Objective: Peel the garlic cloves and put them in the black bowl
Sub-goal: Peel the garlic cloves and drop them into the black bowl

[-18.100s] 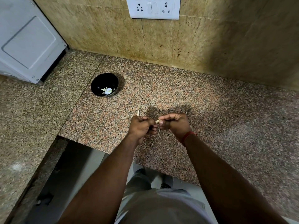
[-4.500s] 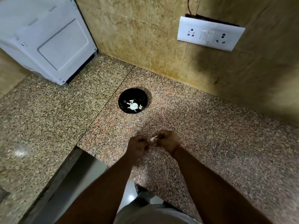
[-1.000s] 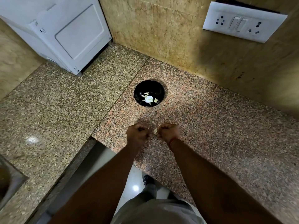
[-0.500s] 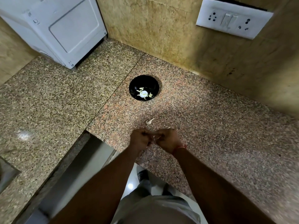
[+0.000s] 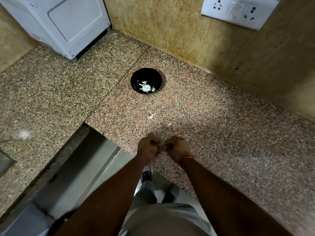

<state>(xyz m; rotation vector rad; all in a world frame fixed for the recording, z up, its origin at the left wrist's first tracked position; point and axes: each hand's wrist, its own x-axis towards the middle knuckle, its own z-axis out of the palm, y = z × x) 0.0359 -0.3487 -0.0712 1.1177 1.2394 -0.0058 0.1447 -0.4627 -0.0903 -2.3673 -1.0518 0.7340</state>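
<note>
A speckled granite counter (image 5: 221,133) fills most of the view and serves as the landmark. At its far left corner stands a white appliance (image 5: 64,23), its base on the stone. Behind the counter rises a tan tiled wall (image 5: 162,23), with a white socket plate (image 5: 238,11) mounted at upper right. Below the counter's near edge show a pale floor (image 5: 95,167) and dark shoes (image 5: 146,174).

Bare forearms, red thread (image 5: 188,157) at the right wrist, grey trousers (image 5: 146,193), dark shoes (image 5: 145,176).
</note>
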